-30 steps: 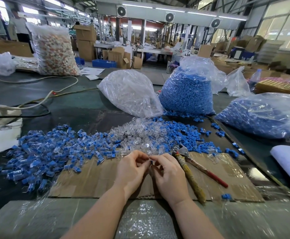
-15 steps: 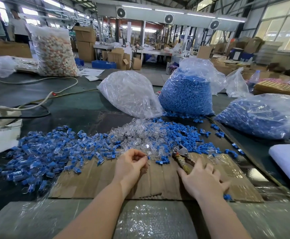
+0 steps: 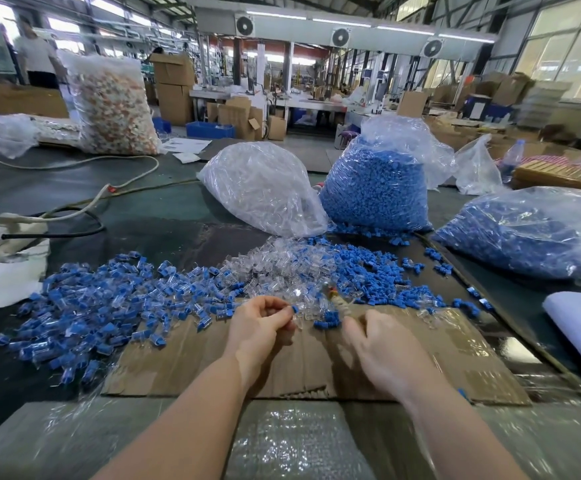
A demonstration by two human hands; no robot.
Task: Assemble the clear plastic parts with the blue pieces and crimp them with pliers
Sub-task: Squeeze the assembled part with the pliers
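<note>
My left hand (image 3: 261, 323) pinches a small clear part with a blue piece (image 3: 295, 309) in it, just above the cardboard sheet (image 3: 185, 362). My right hand (image 3: 382, 344) grips the pliers (image 3: 334, 295); only the blurred head shows above my fingers, a short way right of the held part. Loose clear parts (image 3: 282, 268) lie heaped behind my hands, loose blue pieces (image 3: 361, 268) to their right. A wide pile of assembled blue-and-clear parts (image 3: 109, 303) spreads to the left.
At the back stand a bag of clear parts (image 3: 261, 188) and a bag of blue pieces (image 3: 375, 188); another blue-filled bag (image 3: 531, 230) lies right. A white cable (image 3: 74, 161) and a power strip (image 3: 19, 220) lie left, white foam (image 3: 580, 323) right, bubble wrap (image 3: 282, 441) near me.
My right hand left the part, reached right to the pliers on the cardboard, took hold of them and now lifts them toward the part. My left hand keeps pinching the part.
</note>
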